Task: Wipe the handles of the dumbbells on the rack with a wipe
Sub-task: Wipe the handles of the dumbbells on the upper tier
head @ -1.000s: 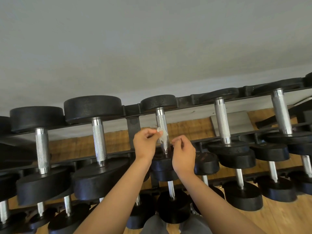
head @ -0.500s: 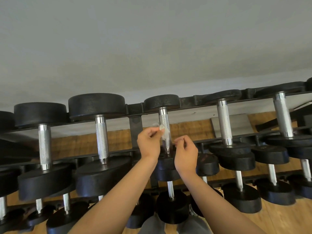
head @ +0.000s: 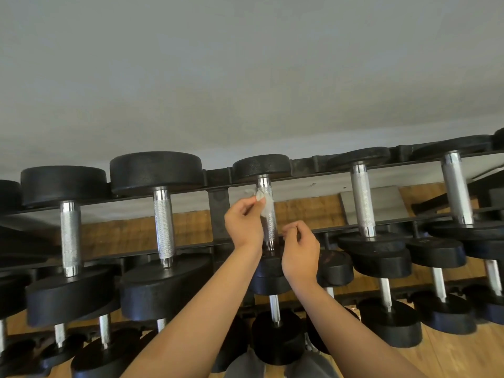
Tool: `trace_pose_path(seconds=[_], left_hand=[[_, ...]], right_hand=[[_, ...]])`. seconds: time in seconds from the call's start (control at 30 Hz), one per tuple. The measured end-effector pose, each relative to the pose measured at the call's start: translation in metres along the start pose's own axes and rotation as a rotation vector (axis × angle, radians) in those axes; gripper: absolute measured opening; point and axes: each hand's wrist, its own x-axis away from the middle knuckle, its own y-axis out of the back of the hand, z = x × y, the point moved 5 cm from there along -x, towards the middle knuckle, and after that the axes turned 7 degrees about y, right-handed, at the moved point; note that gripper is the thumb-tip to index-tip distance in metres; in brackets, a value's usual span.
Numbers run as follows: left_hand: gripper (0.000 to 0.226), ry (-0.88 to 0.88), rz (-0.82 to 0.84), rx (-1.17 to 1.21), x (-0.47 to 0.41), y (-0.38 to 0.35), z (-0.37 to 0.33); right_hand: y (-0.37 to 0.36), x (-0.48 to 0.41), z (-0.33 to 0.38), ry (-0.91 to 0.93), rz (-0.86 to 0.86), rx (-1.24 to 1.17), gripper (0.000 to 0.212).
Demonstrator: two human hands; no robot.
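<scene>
Left grip (head: 245, 222) pinching the wipe (head: 265, 202) has slid toward 12 o'clock on the handle (head: 270, 231); right grip (head: 300, 249) curled, can't tell on what. Probably nearly done here.

Rack upright (head: 218, 211) crowds left hand (head: 244, 222); open gap rightward to next handle (head: 362, 200).

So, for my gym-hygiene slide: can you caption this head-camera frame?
Left hand pinches a white wipe against a top-row dumbbell handle, right hand curled close beside it.
</scene>
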Motion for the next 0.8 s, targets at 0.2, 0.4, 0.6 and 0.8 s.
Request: trace_pose_path(seconds=[0.2, 0.4, 0.6, 0.8], left_hand=[[0.018, 0.038, -0.054, 0.042, -0.015, -0.011, -0.015], [0.019, 0.028, -0.126, 0.042, -0.012, -0.02, -0.016], [0.01, 0.344, -0.008, 0.228, -0.025, -0.017, 0.002], [0.013, 0.362, 0.199, 0.174, -0.035, -0.013, 0.009]], right_hand=[[0.0, -0.001, 0.003, -0.011, 0.004, -0.002, 0.025], [0.0, -0.002, 0.003, -0.008, 0.012, 0.0, 0.024], [-0.001, 0.0, 0.002, -0.007, 0.015, -0.024, 0.024], [0.0, 0.001, 0.002, -0.007, 0.014, -0.012, 0.024]])
